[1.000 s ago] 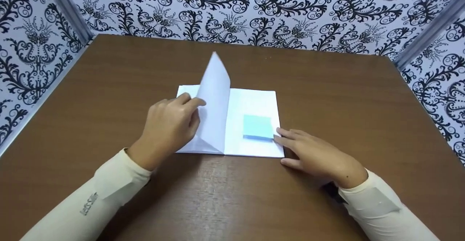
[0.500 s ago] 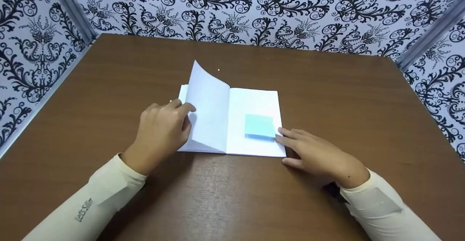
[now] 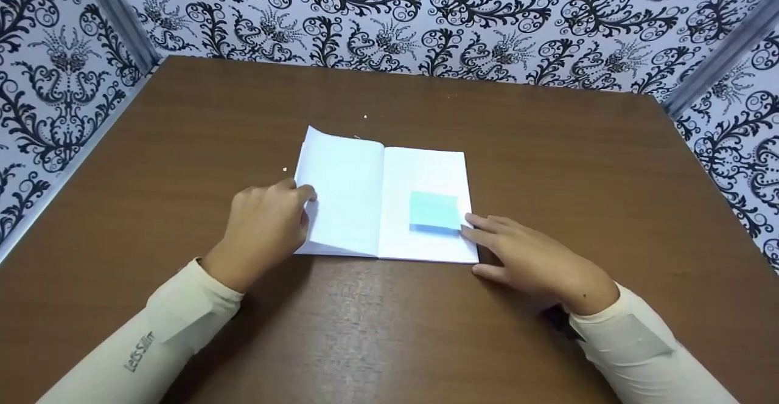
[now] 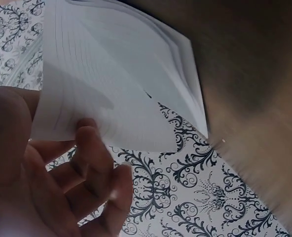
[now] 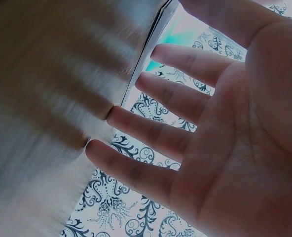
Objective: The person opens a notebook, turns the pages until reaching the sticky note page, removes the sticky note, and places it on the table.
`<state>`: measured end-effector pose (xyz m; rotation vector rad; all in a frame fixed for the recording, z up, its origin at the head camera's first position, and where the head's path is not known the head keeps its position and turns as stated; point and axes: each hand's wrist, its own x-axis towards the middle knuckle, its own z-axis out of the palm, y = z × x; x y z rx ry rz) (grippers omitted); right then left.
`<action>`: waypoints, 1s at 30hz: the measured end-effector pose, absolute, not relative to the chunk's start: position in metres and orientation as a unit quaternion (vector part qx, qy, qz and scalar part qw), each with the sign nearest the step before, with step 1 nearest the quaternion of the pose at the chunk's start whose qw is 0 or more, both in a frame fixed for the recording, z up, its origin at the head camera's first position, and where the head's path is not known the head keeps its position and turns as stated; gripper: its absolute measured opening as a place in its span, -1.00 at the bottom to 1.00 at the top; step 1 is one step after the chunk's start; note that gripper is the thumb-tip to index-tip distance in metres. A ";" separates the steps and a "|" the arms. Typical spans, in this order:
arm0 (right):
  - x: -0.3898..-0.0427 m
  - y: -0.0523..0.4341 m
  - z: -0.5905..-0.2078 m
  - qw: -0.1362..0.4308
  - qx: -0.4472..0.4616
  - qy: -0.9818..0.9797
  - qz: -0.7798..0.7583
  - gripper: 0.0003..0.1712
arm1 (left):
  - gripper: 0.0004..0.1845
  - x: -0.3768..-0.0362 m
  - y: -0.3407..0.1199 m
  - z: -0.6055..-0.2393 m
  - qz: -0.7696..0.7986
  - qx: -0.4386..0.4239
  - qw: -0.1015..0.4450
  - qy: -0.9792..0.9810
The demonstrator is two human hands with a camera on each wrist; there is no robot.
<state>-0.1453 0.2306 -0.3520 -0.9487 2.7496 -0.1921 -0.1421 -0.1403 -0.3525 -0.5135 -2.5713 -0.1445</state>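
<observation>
A white notebook [image 3: 365, 191] lies open in the middle of the brown table [image 3: 548, 148]. A light blue sticky-note pad [image 3: 433, 210] sits on its right page. My left hand [image 3: 298, 203] holds the outer edge of the left-hand pages, thumb on top; in the left wrist view the fanned lined pages [image 4: 126, 84] run between the thumb and fingers of that hand [image 4: 62, 148]. My right hand [image 3: 487, 243] lies flat with straight fingers, fingertips at the notebook's right edge beside the pad. The right wrist view shows the spread open palm [image 5: 185, 113] and the notebook edge [image 5: 148, 52].
Walls with black-and-white patterned paper [image 3: 426, 14] enclose the table on the left, back and right. A few small white crumbs [image 3: 365, 117] lie on the wood behind the notebook. Both arms wear cream sleeves [image 3: 152, 337].
The raised page in my left hand has swung down to the left and now lies almost flat on the left stack. My left hand moved left and down with it. The right hand stayed put.
</observation>
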 end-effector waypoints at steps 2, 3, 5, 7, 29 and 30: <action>-0.146 0.231 -0.352 0.111 -0.325 0.937 -0.066 -0.29 | -0.82 -0.143 -0.141 -0.355 -0.045 -0.185 0.233 -0.954; -0.146 0.231 -0.352 0.110 -0.326 0.937 -0.067 -0.29 | -0.83 -0.143 -0.141 -0.356 -0.041 -0.183 0.222 -0.957; -0.146 0.231 -0.352 0.109 -0.327 0.936 -0.067 -0.29 | -0.82 -0.144 -0.142 -0.357 -0.035 -0.180 0.200 -0.962; -0.146 0.231 -0.352 0.107 -0.328 0.936 -0.068 -0.29 | -0.81 -0.144 -0.142 -0.357 -0.030 -0.179 0.185 -0.966; -0.146 0.233 -0.352 0.106 -0.327 0.937 -0.061 -0.30 | -0.73 -0.149 -0.119 -0.344 -0.001 -0.198 0.182 -0.963; -0.146 0.233 -0.352 0.106 -0.327 0.937 -0.060 -0.30 | -0.76 -0.151 -0.115 -0.344 -0.007 -0.202 0.195 -0.960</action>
